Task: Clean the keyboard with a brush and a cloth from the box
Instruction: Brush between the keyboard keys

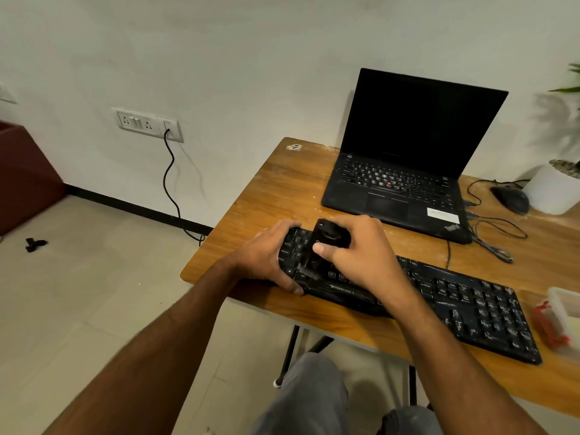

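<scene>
Right hand [357, 255] is gripping black brush [326, 243], bristles lying below the grip on keyboard [455, 296]; left hand [266, 259] is clasping keyboard's left end, thumb on front edge.

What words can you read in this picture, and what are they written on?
"ZEBRONICS": on the front edge of the black keyboard.
"ThinkPad": on the corner of the laptop.
White sticker on the laptop: too blurred to read.
Sticker on the table's far corner: too blurred to read.
Key letters on both keyboards: too small to read.
</scene>
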`<act>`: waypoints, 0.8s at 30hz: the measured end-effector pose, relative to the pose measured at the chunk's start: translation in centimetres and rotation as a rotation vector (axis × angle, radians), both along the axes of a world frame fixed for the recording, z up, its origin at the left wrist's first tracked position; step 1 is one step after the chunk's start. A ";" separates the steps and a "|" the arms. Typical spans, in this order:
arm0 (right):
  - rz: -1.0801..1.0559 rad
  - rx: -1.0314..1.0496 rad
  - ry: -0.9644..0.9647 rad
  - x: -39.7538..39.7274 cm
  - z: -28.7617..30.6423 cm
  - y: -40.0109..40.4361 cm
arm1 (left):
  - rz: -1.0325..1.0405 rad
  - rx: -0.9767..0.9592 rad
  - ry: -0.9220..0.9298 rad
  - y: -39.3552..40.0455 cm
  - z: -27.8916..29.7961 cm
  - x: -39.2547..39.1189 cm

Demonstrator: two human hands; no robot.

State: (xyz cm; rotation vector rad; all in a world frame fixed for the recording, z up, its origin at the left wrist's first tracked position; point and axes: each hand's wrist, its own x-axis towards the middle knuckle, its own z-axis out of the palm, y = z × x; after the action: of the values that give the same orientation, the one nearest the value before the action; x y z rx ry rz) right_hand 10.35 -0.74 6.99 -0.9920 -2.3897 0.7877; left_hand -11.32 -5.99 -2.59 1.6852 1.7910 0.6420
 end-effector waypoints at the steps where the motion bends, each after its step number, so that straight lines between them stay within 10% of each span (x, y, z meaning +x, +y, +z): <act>1: 0.017 -0.012 0.006 -0.3 -0.1 -0.3 | 0.000 0.001 0.002 0.0 0.0 0.0; 6: 0.110 -0.042 -0.234 -0.4 0.3 -0.3 | -0.005 0.010 0.019 0.1 0.0 0.1; 19: 0.033 -0.082 -0.079 0.1 1.4 1.5 | -0.019 -0.008 0.028 0.1 0.2 0.0; 24: -0.084 -0.082 0.006 1.0 1.2 2.8 | -0.145 -0.052 0.295 1.4 2.1 1.1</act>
State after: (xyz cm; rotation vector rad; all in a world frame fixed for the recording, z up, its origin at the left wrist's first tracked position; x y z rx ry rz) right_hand 11.34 2.05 8.19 -1.1132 -2.3103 0.8628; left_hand -10.24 -4.59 -0.45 1.9330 1.8406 0.2930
